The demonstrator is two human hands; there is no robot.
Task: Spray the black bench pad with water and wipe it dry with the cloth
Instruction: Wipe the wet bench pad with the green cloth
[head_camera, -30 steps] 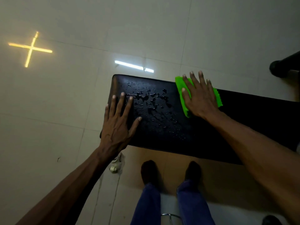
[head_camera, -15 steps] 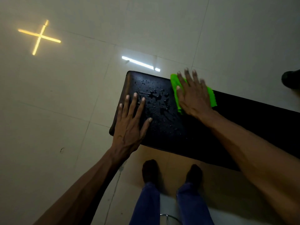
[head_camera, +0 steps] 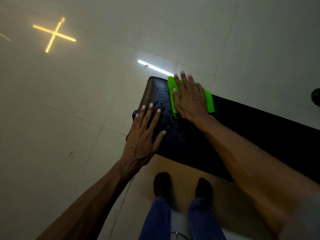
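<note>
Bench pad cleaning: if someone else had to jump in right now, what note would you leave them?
Left hand: flat and open on the near left end of the black bench pad, steadying it.
Right hand: pressed flat on the green cloth near the pad's far left corner.
Done: the pad is sprayed; the part right of the cloth shows no drops.
Left: water drops sit between the two hands at the left end. Wipe those up. No spray bottle is in view.

Single head cam, steep down-fwd, close over bench pad (head_camera: 251, 132).
</note>
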